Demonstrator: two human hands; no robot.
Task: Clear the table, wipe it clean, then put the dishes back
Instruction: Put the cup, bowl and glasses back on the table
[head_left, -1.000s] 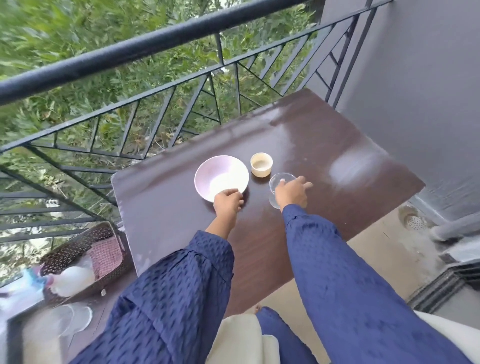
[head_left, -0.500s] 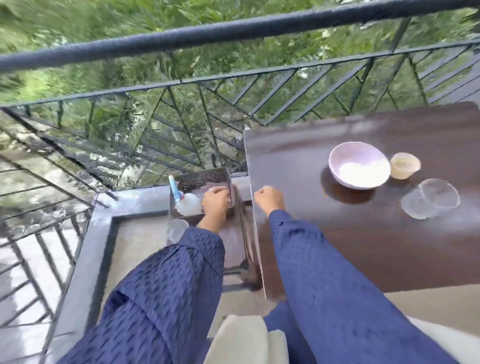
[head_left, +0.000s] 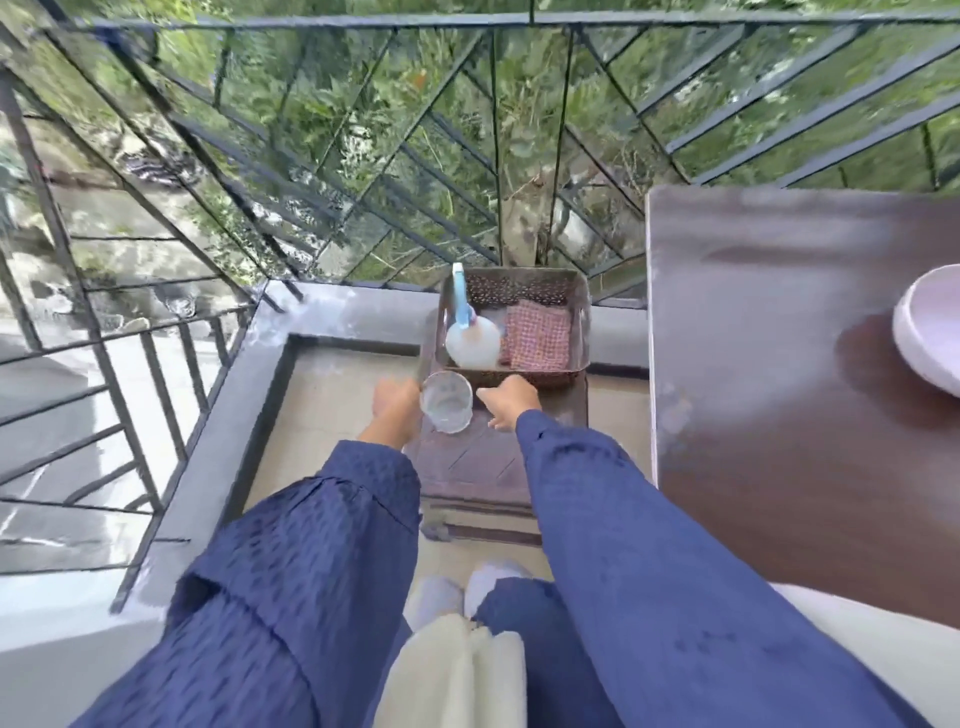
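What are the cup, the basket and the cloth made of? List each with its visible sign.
Cup: clear glass or plastic, since the surface beneath shows through; which of the two is unclear.
Basket: brown perforated walls, probably plastic or metal.
Cloth: woven fabric with a matte red-and-white check, folded flat.

Glass: clear tumbler (head_left: 447, 402), upright on low brown stand (head_left: 498, 467), just in front of basket.
Left hand: (head_left: 397, 410) at the tumbler's left side, blurred; contact unclear.
Right hand: (head_left: 511, 402) just right of the tumbler, fingers stretched toward it, small gap.
Basket: dark, perforated (head_left: 579, 312); holds spray bottle (head_left: 470, 340) and checked cloth (head_left: 537, 338) side by side.
Table: dark brown (head_left: 779, 389), right of stand; lilac bowl (head_left: 930, 338) on it, cut by frame edge.
Background: metal railing (head_left: 311, 156), greenery beyond.
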